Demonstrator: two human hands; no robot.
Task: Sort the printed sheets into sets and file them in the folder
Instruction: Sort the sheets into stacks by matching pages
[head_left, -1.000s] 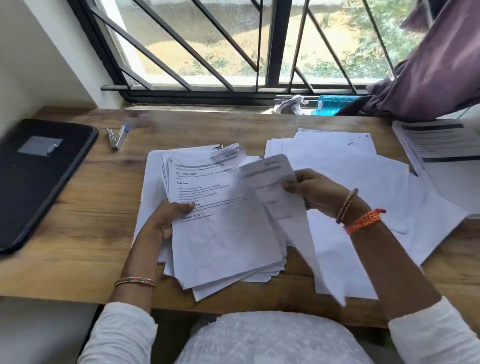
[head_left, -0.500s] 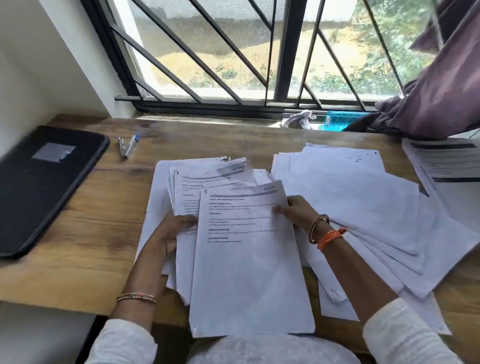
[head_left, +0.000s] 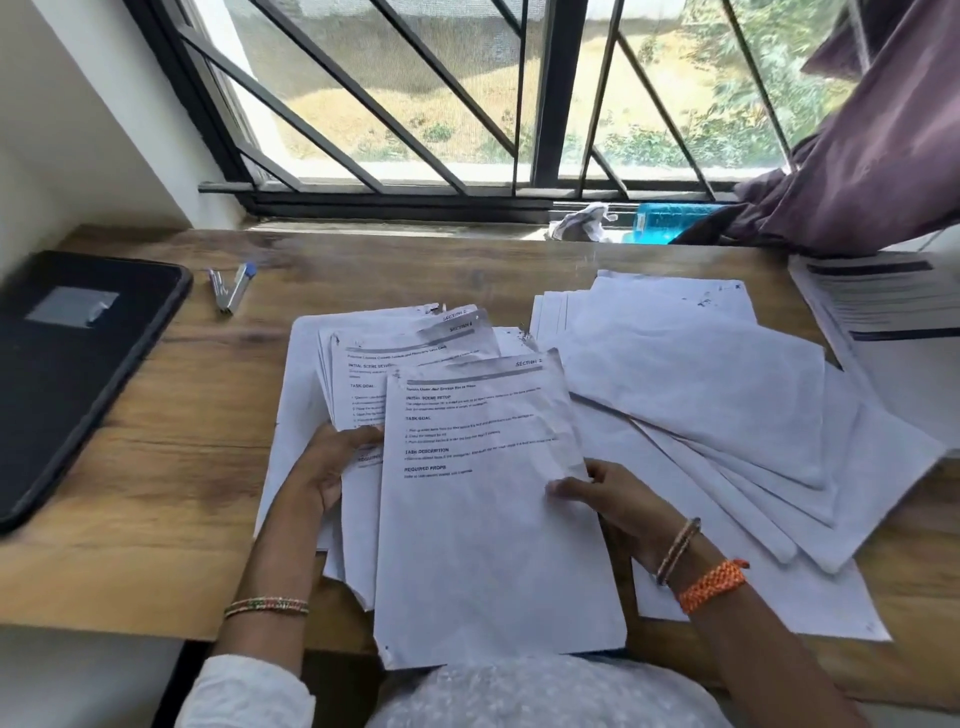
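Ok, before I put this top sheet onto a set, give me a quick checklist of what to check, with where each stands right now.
1. Top sheet held: ok, the right hand pinches its right edge.
2. Printed stack steadied: ok, the left hand grips it.
3. Section label readable: cannot tell, the header is too blurred to read.
4. Landing spot: ok, the face-down sheets are fanned out to the right.
5. Folder ready: not ok, it lies closed at the table's left.
6. Sheet supported: not ok, its lower end overhangs the table edge.

I see a home study corner: a wooden desk under a barred window, purple curtain beside.
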